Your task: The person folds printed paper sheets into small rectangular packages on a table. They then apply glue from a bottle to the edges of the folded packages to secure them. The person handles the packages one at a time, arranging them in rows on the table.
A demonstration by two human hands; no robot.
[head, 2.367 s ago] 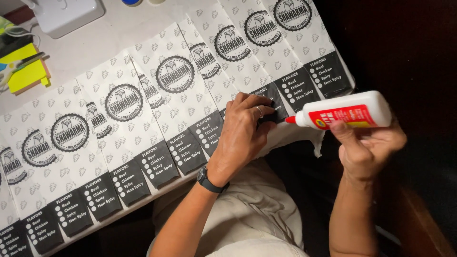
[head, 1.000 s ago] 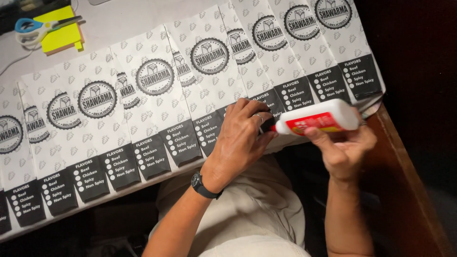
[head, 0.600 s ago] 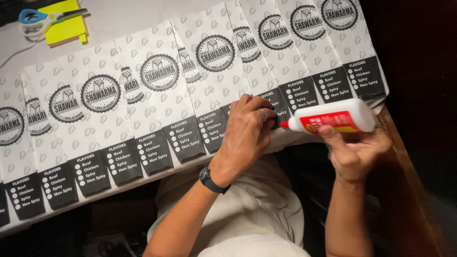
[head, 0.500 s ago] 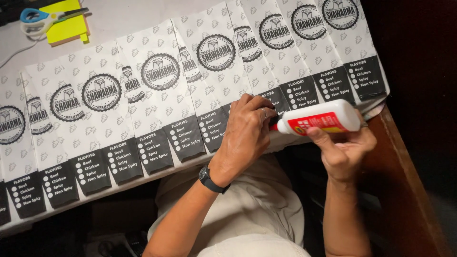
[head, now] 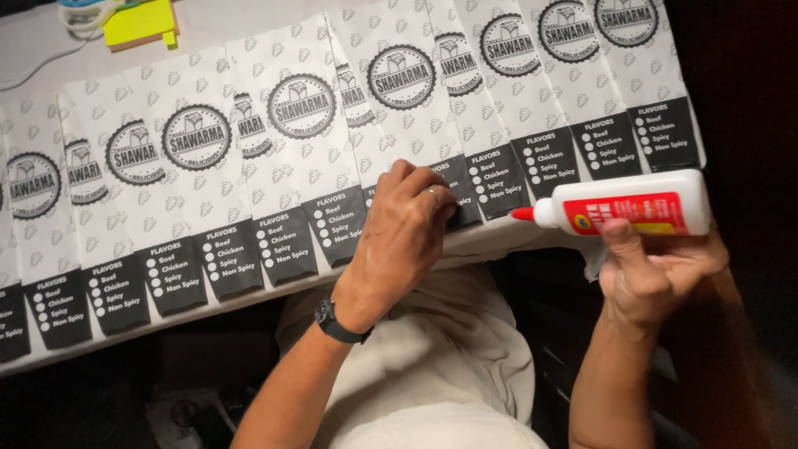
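Note:
A row of flat white paper bags (head: 332, 166) with round black emblems and black bottom bands lies overlapping along the table edge. My left hand (head: 403, 237) rests on the black band of one bag near the middle, fingers curled and pressing down on the paper. My right hand (head: 657, 274) holds a white glue bottle (head: 632, 204) with a red label, lying sideways. Its red nozzle (head: 522, 214) points left, just off the bags' lower edge and a short gap from my left hand.
A yellow sticky-note pad (head: 140, 22) and blue-handled scissors (head: 83, 10) lie at the table's far edge, top left. My lap in light trousers (head: 440, 357) fills the space below the table edge. Dark wood runs along the right.
The glue bottle has pulled back to the right, so its nozzle is now clear of my left hand. The left hand stays pressed on the same bag.

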